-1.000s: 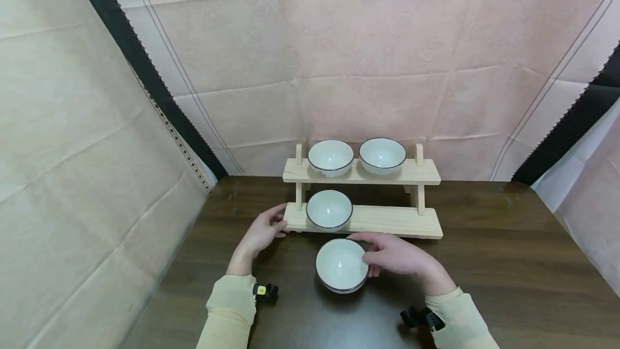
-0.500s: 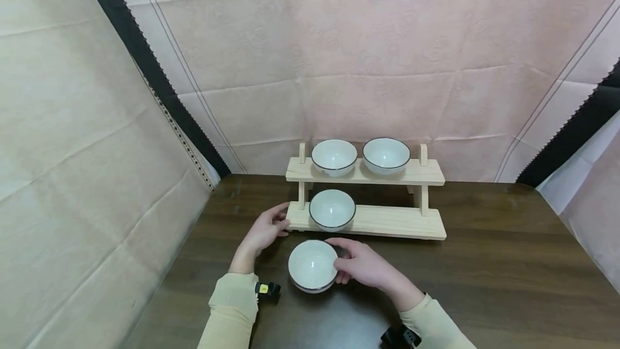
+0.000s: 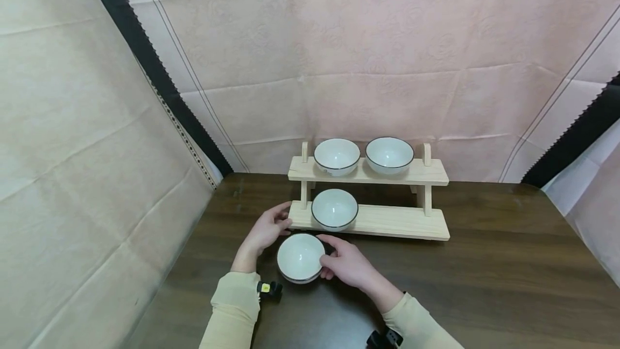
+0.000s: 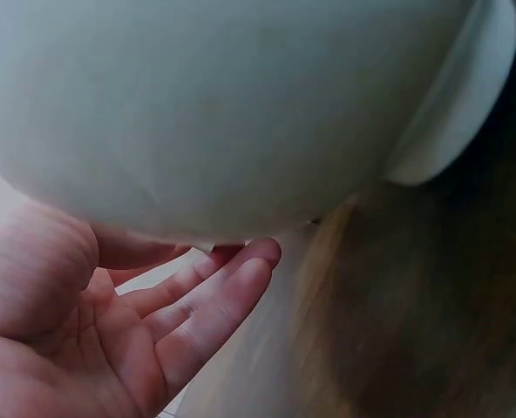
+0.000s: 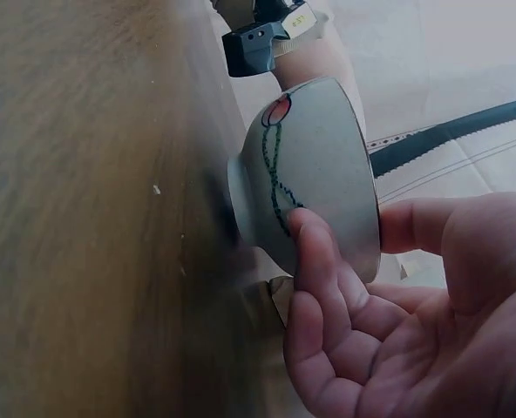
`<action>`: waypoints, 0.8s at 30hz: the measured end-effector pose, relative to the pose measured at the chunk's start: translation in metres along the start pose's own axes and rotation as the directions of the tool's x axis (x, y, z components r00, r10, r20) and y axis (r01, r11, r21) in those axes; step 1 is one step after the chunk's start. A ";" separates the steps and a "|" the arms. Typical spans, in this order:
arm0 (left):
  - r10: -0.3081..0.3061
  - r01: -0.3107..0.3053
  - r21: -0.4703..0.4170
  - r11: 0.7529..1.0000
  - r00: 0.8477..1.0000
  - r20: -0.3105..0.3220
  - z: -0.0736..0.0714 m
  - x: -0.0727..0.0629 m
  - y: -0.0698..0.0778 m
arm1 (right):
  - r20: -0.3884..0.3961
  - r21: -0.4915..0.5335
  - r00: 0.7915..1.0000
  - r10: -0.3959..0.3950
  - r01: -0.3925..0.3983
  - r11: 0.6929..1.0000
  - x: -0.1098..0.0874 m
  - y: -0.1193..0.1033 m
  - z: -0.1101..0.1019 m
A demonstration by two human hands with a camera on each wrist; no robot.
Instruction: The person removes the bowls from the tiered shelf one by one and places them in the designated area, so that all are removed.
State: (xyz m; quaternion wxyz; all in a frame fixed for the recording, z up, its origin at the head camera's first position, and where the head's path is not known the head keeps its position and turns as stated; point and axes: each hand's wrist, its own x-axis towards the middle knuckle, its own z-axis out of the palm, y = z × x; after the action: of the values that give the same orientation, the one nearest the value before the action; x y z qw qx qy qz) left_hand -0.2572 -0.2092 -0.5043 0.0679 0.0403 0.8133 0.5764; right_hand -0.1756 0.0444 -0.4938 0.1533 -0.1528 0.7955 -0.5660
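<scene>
A white bowl (image 3: 300,256) with a dark rim is held upright by my right hand (image 3: 346,264), thumb at the rim and fingers against its outer side. The right wrist view shows a green and red pattern on the bowl (image 5: 315,165), its foot close to the tabletop. My left hand (image 3: 266,230) touches the left end of the wooden rack's lower shelf (image 3: 402,221), fingers fairly straight. In the left wrist view the held bowl (image 4: 206,104) hides part of that hand (image 4: 110,331). Another white bowl (image 3: 334,210) sits on the lower shelf's left part.
Two matching bowls, a left one (image 3: 337,156) and a right one (image 3: 389,155), stand on the rack's upper shelf (image 3: 378,178). The rack stands on a dark wooden table (image 3: 499,263). Pale cloth (image 3: 378,58) hangs behind it and at the sides.
My right hand has carried the bowl leftward, then slightly toward the rack, so it is now near my left hand. The left hand stays at the rack's end.
</scene>
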 end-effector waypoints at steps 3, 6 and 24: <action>0.005 -0.005 0.004 1.000 1.000 -0.002 0.000 0.000 0.000 | -0.002 -0.007 1.000 0.006 -0.006 1.000 0.001 0.000 0.001; 0.004 -0.004 0.005 1.000 1.000 -0.005 0.001 0.000 0.002 | -0.004 -0.010 1.000 0.004 -0.004 1.000 0.002 0.000 0.002; -0.006 0.006 0.014 1.000 1.000 -0.009 0.001 -0.002 0.002 | -0.001 -0.016 1.000 -0.022 0.022 1.000 0.002 0.000 0.005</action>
State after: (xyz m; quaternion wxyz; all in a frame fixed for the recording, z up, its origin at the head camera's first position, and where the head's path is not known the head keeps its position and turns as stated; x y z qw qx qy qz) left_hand -0.2555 -0.2082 -0.5030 0.0657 0.0358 0.8179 0.5705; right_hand -0.1753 0.0393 -0.4951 0.1452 -0.1624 0.7983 -0.5614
